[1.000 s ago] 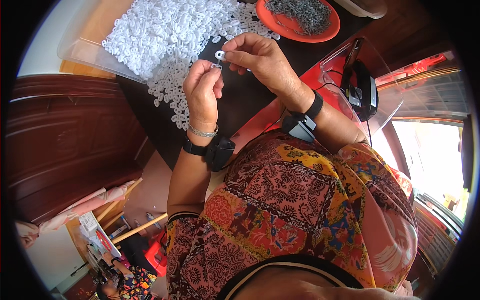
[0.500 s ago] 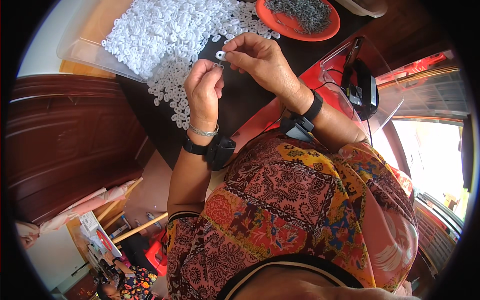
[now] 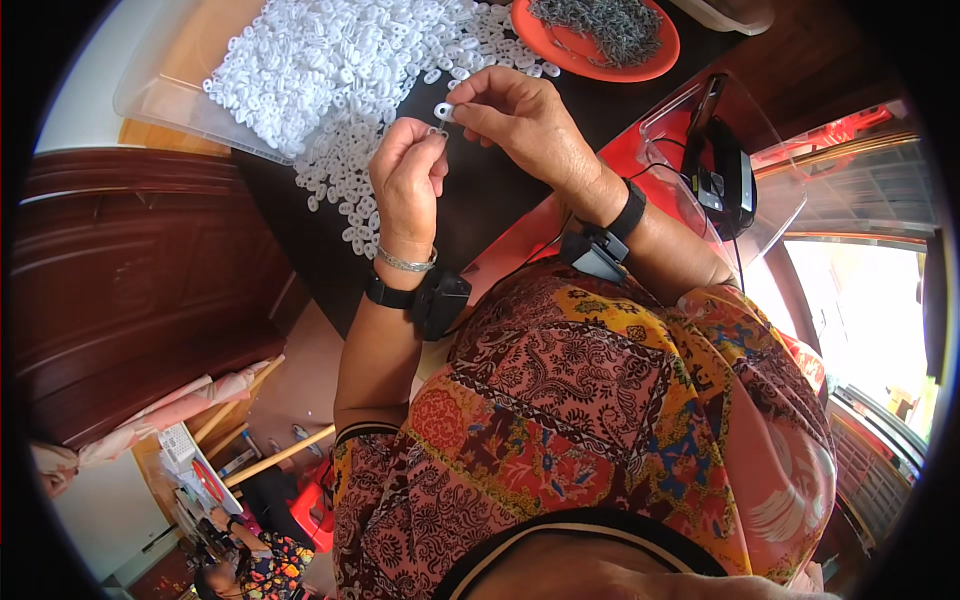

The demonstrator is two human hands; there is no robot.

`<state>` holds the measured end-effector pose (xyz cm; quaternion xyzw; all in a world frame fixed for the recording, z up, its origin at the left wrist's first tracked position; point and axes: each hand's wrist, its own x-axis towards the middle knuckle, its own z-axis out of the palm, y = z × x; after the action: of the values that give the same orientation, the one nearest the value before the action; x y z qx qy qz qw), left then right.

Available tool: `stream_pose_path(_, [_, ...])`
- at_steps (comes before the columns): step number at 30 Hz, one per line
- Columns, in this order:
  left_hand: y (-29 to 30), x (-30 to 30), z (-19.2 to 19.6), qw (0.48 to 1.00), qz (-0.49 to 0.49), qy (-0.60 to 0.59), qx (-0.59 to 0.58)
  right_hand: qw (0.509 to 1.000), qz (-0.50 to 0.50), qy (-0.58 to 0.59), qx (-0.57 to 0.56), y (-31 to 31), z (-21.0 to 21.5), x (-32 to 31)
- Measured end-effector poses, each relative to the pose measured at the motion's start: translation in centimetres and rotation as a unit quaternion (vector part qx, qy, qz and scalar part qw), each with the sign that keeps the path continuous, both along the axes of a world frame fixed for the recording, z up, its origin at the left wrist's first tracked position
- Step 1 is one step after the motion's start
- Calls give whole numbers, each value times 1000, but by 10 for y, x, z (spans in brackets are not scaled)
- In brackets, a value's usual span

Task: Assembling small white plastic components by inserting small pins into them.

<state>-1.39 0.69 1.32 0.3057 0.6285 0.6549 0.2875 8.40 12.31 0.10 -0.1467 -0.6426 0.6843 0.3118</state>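
Pinching a small white plastic ring [image 3: 443, 111] at its rim, the right hand [image 3: 525, 125] holds it above the dark desk [image 3: 490, 190], near the far edge. Beside it, the left hand [image 3: 405, 185] nips something tiny, seemingly a thin metal piece, against the ring. Light, stiff and likely slippery, the ring seems best gripped by its outer edge.

Both hands up over the table [image 3: 500, 190], left hand [image 3: 405, 185] just left of right hand [image 3: 520, 125], small ring piece [image 3: 443, 111] btwn them. Pile of pieces [image 3: 320, 70] behind-left; plate [image 3: 600, 45] behind-right; clear box [image 3: 720, 170] far right.
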Motion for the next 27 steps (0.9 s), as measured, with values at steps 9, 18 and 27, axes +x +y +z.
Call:
stream_pose_path(9, [-1,0,-2,1000,6,-2,-4,998,5,-20,53,-4,0,0])
stream_pose_path(18, [-1,5,0,998,25,-59,15,991,5,-21,134,-16,-1,4])
stream_pose_path(27, [-3,1,-1,997,-19,76,13,995,16,-6,97,-16,5,11])
